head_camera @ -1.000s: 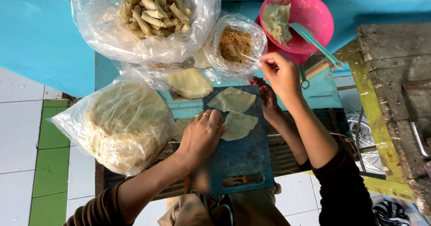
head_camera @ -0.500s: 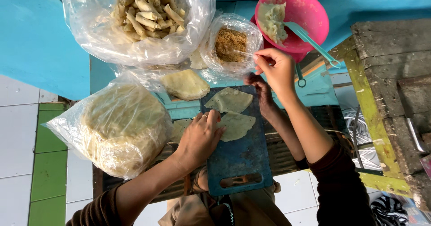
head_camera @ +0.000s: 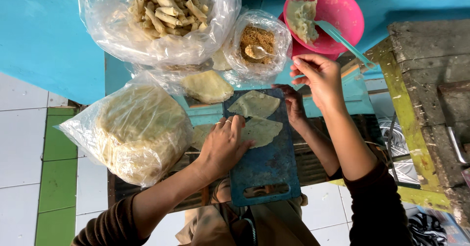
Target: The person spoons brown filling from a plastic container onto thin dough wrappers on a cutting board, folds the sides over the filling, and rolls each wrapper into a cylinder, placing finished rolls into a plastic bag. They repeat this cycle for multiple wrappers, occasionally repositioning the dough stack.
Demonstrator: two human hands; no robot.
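Note:
My left hand (head_camera: pixel 223 145) lies flat on a blue cutting board (head_camera: pixel 269 172), fingertips on the lower of two thin pale dough wrappers (head_camera: pixel 267 128). The second wrapper (head_camera: pixel 254 104) sits just above it. My right hand (head_camera: pixel 318 77) hovers with fingers apart and empty, between a small bag of brown crumbly filling (head_camera: pixel 262 35) and a pink bowl (head_camera: pixel 345 6). A spoon (head_camera: pixel 257 52) rests in the filling. A darker hand and forearm (head_camera: pixel 296 109) lies under my right arm, and I cannot tell whose it is.
The pink bowl holds pale paste (head_camera: pixel 302 16) and a teal spoon (head_camera: pixel 345 43). A large bag of rolled pastries (head_camera: pixel 161 11) sits at the top. A bagged stack of wrappers (head_camera: pixel 137 128) is left of the board, with folded wrappers (head_camera: pixel 208 85) above. A worn wooden frame (head_camera: pixel 416 104) stands at the right.
My right hand let go of the spoon, which now sits in the brown filling, and drew back toward the pink bowl. My left hand stayed on the lower wrapper.

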